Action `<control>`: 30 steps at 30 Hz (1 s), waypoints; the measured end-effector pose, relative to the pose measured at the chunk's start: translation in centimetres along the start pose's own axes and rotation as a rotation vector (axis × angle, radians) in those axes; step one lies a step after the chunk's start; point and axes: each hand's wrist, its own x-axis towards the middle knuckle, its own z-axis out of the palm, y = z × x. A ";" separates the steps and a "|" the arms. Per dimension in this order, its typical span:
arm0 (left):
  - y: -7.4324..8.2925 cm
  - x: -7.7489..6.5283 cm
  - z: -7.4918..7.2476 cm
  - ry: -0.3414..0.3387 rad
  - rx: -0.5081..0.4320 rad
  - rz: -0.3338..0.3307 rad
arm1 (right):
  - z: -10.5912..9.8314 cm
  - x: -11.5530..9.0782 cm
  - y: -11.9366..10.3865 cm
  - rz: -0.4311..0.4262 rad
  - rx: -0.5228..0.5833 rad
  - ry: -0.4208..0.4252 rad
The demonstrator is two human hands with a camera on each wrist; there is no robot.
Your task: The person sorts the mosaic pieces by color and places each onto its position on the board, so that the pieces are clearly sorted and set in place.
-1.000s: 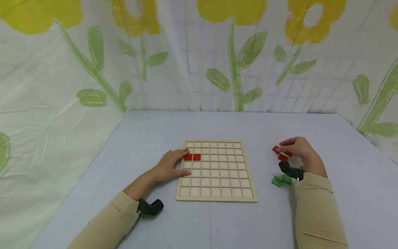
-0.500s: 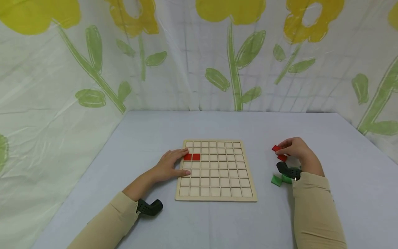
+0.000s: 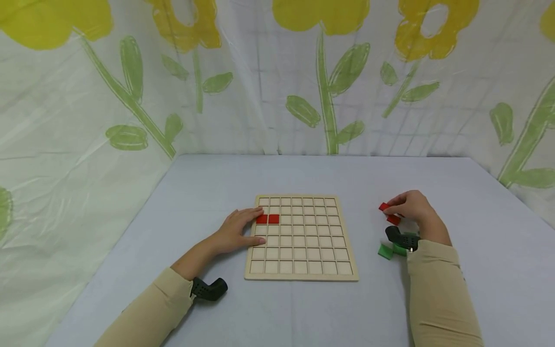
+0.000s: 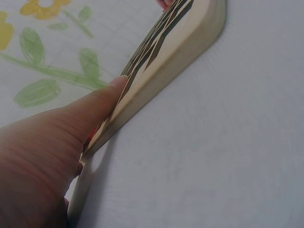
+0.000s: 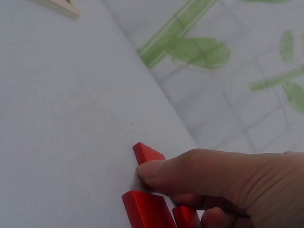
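Note:
My left hand (image 3: 231, 233) rests on the left edge of a wooden grid board (image 3: 301, 277), fingers and thumb spread. Two red square tiles (image 3: 273, 219) sit side by side in the board's third row from the far side, close to the fingertips. To the right of the board, my right hand (image 3: 414, 208) pinches a red tile (image 5: 146, 153) between thumb and fingers, low over the table. A second red tile (image 5: 146, 209) lies just below the thumb in the right wrist view. Another red tile (image 5: 186, 216) shows partly beneath the curled fingers.
Green tiles (image 3: 385, 251) lie on the table nearer the body, partly covered by the right wrist's black camera mount (image 3: 401, 237). A second black mount (image 3: 210, 289) sits on the left wrist. A flower-printed curtain (image 3: 243, 120) hangs behind the white table (image 3: 208, 178).
The right hand has shifted slightly left and its fingers have closed in on the far-left red tile, which has moved a little. The left hand and board stay in place.

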 end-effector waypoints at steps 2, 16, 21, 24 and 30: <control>0.0 0.0 0.0 -0.001 -0.003 0.001 | 0.0 -0.1 0.0 0.000 -0.004 0.007; -0.2 0.2 0.2 0.002 0.007 0.011 | 0.0 0.0 -0.8 -0.043 -0.047 0.001; -0.3 0.2 0.2 -0.001 0.011 0.005 | 0.0 -0.2 -1.5 -0.074 -0.044 -0.008; -0.4 0.1 0.2 0.000 0.011 0.004 | 0.1 -0.1 -1.9 -0.074 -0.023 -0.021; -0.3 0.1 0.1 0.002 0.010 0.001 | 0.8 0.4 -2.9 -0.094 -0.014 -0.057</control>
